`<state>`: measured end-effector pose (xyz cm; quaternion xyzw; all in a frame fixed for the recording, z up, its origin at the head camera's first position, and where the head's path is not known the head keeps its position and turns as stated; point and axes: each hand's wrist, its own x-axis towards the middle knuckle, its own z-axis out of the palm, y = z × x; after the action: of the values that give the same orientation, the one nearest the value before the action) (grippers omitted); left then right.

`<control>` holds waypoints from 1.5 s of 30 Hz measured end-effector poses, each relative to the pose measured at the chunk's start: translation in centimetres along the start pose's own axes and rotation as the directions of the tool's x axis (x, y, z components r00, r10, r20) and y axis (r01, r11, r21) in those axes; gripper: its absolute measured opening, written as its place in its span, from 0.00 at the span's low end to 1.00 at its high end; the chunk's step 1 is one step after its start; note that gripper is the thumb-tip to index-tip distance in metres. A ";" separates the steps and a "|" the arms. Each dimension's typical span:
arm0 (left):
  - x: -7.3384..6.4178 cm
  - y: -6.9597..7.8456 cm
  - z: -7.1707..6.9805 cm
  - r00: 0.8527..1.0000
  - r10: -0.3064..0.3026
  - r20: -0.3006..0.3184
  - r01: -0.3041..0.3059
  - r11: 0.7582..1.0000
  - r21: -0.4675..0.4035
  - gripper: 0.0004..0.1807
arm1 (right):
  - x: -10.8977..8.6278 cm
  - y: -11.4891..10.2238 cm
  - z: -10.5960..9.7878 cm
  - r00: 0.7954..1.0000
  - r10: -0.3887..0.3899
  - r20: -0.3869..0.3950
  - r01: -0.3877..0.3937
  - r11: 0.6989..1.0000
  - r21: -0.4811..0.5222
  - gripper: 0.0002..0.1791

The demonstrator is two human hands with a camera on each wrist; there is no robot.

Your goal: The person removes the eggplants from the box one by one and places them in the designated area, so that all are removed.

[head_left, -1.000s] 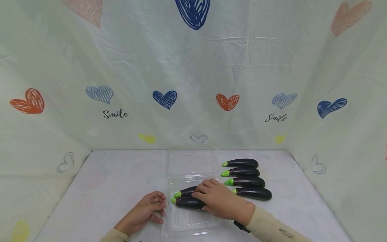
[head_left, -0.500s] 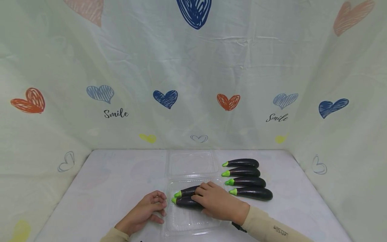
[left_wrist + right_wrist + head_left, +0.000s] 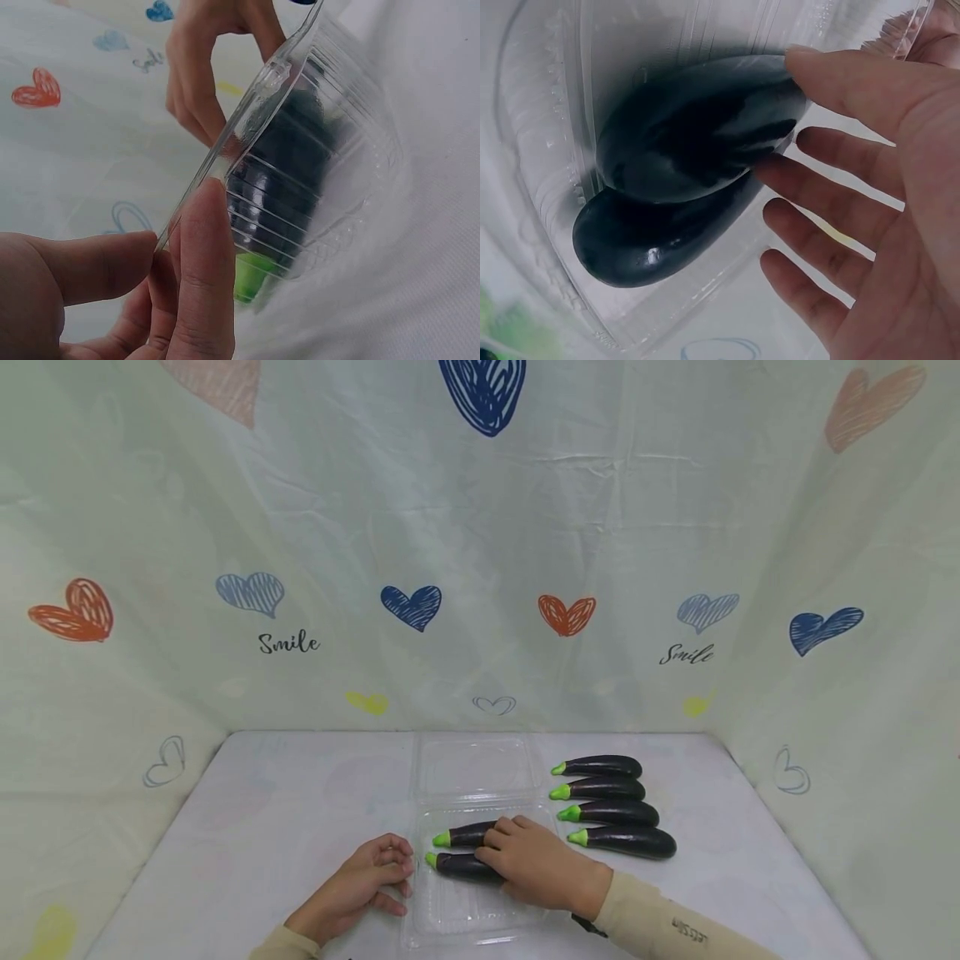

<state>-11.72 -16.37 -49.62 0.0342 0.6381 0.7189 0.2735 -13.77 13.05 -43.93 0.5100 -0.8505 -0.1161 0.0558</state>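
Observation:
A clear plastic clamshell container (image 3: 450, 917) lies on the table with its lid laid back. Inside its base are two dark purple eggplants with green stem ends, the nearer eggplant (image 3: 463, 866) and the farther eggplant (image 3: 469, 834). My left hand (image 3: 369, 878) pinches the container's left rim (image 3: 196, 180) between thumb and fingers. Over the base, my right hand (image 3: 538, 865) holds the nearer eggplant between thumb and index finger, while its other fingers stay spread, as the right wrist view shows. That hand covers the blunt ends of both eggplants in the head view.
Several more eggplants (image 3: 618, 812) lie in a column on the table, right of the container. The open lid (image 3: 474, 768) extends toward the back curtain (image 3: 480, 527), which is printed with hearts. White cloth covers the table (image 3: 285, 810).
The nearer eggplant's stem end has come slightly apart from the farther one. My right hand has shifted a little toward me and left. The left hand stays in place.

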 end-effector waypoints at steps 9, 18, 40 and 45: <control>-0.1 0.0 0.1 1.000 -0.013 -0.004 0.013 1.000 0.004 0.12 | 0.0 -0.4 0.2 0.998 0.004 0.059 -0.006 0.999 0.038 0.28; -0.1 -0.1 0.1 1.000 -0.001 0.006 0.001 1.000 0.000 0.11 | -0.1 -0.6 0.2 0.997 0.004 0.083 -0.007 0.999 0.035 0.30; 0.0 -0.2 0.1 1.000 -0.013 -0.007 0.013 1.000 -0.003 0.11 | -2.3 0.4 -2.6 0.998 0.059 0.014 -0.060 0.992 0.114 0.28; 0.0 -0.2 0.0 1.000 -0.006 -0.006 0.006 1.000 0.001 0.11 | -3.5 1.0 -3.5 0.994 0.092 -0.065 -0.085 0.991 0.103 0.29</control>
<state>-11.64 -16.32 -49.83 0.0304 0.6392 0.7180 0.2738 -12.23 16.12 -40.15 0.4775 -0.8747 -0.0528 0.0648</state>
